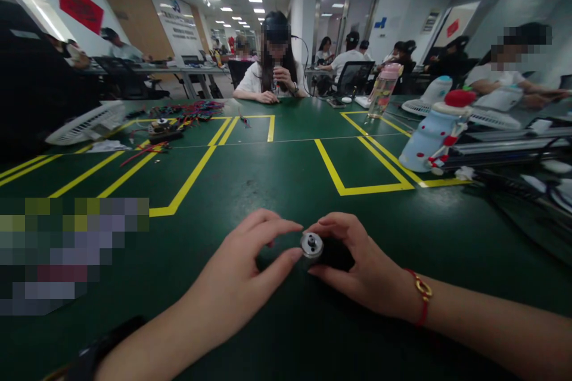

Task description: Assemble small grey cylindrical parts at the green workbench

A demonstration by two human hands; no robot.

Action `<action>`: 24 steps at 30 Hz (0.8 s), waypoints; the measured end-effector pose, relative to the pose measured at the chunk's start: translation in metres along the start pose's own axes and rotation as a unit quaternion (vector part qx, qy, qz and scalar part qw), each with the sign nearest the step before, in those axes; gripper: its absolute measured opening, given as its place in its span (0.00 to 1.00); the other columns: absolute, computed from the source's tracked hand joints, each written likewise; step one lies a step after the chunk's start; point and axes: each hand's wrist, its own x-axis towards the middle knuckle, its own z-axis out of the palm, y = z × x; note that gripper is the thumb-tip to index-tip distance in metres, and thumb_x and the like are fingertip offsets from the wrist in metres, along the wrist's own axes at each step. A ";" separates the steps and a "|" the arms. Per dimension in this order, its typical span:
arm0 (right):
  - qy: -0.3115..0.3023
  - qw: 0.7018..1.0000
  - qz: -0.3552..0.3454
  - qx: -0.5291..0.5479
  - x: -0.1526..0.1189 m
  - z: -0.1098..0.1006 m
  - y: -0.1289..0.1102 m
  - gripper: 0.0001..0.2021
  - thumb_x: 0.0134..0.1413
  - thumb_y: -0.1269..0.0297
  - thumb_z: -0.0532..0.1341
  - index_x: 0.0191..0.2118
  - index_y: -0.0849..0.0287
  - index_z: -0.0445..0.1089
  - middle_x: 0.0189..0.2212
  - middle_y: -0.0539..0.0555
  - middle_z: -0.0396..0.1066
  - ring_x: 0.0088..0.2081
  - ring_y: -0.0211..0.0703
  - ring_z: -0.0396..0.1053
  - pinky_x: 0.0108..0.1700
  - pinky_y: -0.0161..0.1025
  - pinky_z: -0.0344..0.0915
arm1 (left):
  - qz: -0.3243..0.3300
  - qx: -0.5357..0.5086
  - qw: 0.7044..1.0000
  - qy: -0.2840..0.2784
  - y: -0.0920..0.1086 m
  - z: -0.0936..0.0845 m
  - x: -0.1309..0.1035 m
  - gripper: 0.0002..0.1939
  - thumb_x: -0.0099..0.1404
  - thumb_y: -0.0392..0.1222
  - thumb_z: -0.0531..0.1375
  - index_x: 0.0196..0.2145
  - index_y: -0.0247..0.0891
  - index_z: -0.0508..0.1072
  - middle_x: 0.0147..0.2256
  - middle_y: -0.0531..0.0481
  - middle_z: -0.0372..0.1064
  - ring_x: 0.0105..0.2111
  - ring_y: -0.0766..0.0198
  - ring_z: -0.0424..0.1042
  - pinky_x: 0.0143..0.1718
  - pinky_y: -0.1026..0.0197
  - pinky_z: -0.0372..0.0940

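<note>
A small silver cylindrical motor [311,244] sits between my two hands low in the middle of the head view. Its round end faces up, with a short centre shaft and dark holes; the lower body is in shadow. My left hand [257,256] has its thumb and index finger curved to the motor's left rim. From the other side my right hand [355,262], with a red cord bracelet [423,290] on the wrist, curls its index finger behind the motor and its thumb near the lower front. Whether the motor rests on the green table [268,184] I cannot tell.
Tangled coloured wires [196,112] and a white fan [89,123] lie back left. At right are a blue snowman-shaped bottle [422,141], a clear bottle [382,95], more fans and dark metal rails [504,149]. Yellow tape marks the tabletop. A person [272,74] sits opposite.
</note>
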 end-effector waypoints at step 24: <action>0.151 0.962 0.154 -0.170 -0.002 -0.074 0.030 0.21 0.50 0.55 0.65 0.48 0.57 0.66 0.42 0.57 0.71 0.39 0.45 0.71 0.40 0.42 0.70 | -0.092 0.014 0.995 -0.025 -0.032 -0.012 -0.010 0.19 0.61 0.55 0.66 0.50 0.56 0.79 0.47 0.50 0.71 0.44 0.55 0.70 0.45 0.54 0.67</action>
